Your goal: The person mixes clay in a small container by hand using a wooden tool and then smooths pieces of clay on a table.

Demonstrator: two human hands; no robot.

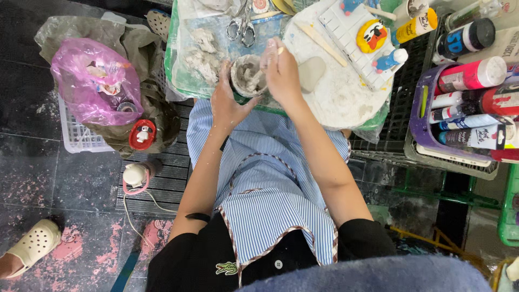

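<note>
The right hand (281,70) pinches a thin wooden stick (279,51), whose lower end goes into a small grey bowl (246,74) of pale paste. The left hand (228,100) lies open against the near side of the bowl, fingers spread, gripping nothing. The bowl stands at the near edge of a green tray (174,70).

On the right, a purple basket (419,116) holds several paint bottles, white and red, some lying down. Three painted figures rest on a white slab (346,30). One pair of scissors (241,27) lies beyond the bowl. On the left sits one pink plastic bag (94,81). The floor (32,162) is dark and stained.
</note>
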